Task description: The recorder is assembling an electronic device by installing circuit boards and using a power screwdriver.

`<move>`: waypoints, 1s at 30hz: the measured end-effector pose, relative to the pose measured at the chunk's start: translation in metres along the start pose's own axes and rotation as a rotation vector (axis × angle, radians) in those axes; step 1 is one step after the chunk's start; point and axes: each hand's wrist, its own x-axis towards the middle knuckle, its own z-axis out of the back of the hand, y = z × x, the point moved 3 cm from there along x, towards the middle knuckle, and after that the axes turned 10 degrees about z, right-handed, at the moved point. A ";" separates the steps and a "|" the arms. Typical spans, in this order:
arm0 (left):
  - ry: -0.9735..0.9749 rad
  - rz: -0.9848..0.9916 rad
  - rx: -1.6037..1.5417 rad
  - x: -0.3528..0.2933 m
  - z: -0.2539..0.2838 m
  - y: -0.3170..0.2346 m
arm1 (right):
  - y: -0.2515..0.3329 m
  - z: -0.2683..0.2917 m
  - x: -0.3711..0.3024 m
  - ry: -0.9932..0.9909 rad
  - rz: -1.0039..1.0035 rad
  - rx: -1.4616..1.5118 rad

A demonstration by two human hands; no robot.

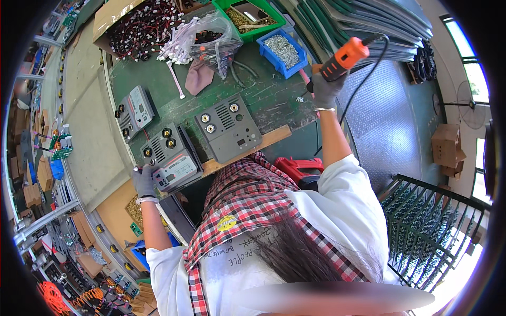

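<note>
In my right hand (328, 90), gloved in grey, is an orange and black electric screwdriver (345, 59) with a black cord, raised at the bench's right side. My left hand (144, 181), also gloved, grips the lower left edge of a grey machine front panel (167, 152) with black and brass sockets and a light control label. This panel lies at the bench's near edge. To its right rests a bare dark grey panel (228, 128) with slots and brass fittings. Farther left stands another labelled grey panel (135, 113). The left fingertips are small and partly hidden.
Toward the back are a blue bin of small metal screws (282, 51), a green bin (247, 23) with a phone on top, a clear bag of connectors (211, 47) and a carton of wires (139, 31). A conveyor (87, 131) runs along the left; a black rack (427, 226) stands right.
</note>
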 end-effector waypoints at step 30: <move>0.421 -0.972 0.854 -0.109 -0.408 -0.098 | 0.028 0.028 -0.002 0.147 -0.043 0.292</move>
